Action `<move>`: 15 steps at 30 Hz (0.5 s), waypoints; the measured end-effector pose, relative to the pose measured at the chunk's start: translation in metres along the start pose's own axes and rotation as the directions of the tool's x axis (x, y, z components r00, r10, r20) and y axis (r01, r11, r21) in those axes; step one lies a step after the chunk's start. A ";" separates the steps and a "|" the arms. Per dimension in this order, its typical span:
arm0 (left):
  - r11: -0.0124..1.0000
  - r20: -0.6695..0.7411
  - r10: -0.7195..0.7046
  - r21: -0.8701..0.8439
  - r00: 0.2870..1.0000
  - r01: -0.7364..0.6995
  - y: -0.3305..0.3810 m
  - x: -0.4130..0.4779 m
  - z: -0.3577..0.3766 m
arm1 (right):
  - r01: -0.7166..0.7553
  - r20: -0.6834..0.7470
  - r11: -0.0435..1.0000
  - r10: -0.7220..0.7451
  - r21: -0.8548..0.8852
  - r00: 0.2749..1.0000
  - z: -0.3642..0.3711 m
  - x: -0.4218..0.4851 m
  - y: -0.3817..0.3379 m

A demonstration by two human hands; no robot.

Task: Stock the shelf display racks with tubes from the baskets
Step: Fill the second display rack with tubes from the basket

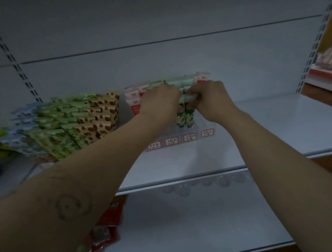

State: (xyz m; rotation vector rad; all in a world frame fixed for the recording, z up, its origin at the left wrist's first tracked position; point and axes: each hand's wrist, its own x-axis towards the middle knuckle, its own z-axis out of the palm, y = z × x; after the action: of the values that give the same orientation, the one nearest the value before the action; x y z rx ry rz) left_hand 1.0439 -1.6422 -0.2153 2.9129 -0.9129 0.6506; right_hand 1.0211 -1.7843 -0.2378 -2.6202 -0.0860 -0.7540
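The shelf [270, 129] carries a clear rack [189, 131] beside a full rack [71, 125].

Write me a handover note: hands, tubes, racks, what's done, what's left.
Hands: the left hand and right hand both pinch the tops of green tubes standing in the clear rack.
Done: the neighbouring rack looks full, and the clear rack's back rows are filled.
Left: seat these tubes, then fill the front slots, which look empty. The baskets are not in view.

- Clear display rack [190, 141]: mid-shelf, near the back panel, four red-bordered labels along its front.
- Green floral tubes [184, 116]: upright, caps down, in the middle columns.
- Red-and-white tubes [134, 100]: upright, in the outer columns.
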 end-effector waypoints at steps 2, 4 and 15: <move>1.000 0.003 0.004 0.010 1.000 -0.004 -0.001 0.001 0.000 | 0.006 -0.012 1.000 -0.006 0.002 1.000 0.002 0.002 0.001; 0.999 0.021 0.003 -0.040 1.000 -0.003 -0.003 0.004 -0.001 | 0.012 -0.022 1.000 -0.012 -0.004 1.000 0.004 0.005 0.003; 0.986 0.025 -0.027 -0.162 0.999 0.030 -0.009 0.012 0.005 | 0.051 -0.118 0.998 -0.053 -0.021 0.992 0.010 0.007 0.007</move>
State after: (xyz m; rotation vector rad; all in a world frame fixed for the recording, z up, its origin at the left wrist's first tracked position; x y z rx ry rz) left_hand 1.0601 -1.6423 -0.2143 2.7888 -0.8797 0.5168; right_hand 1.0332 -1.7869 -0.2450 -2.5924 -0.1140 -0.9300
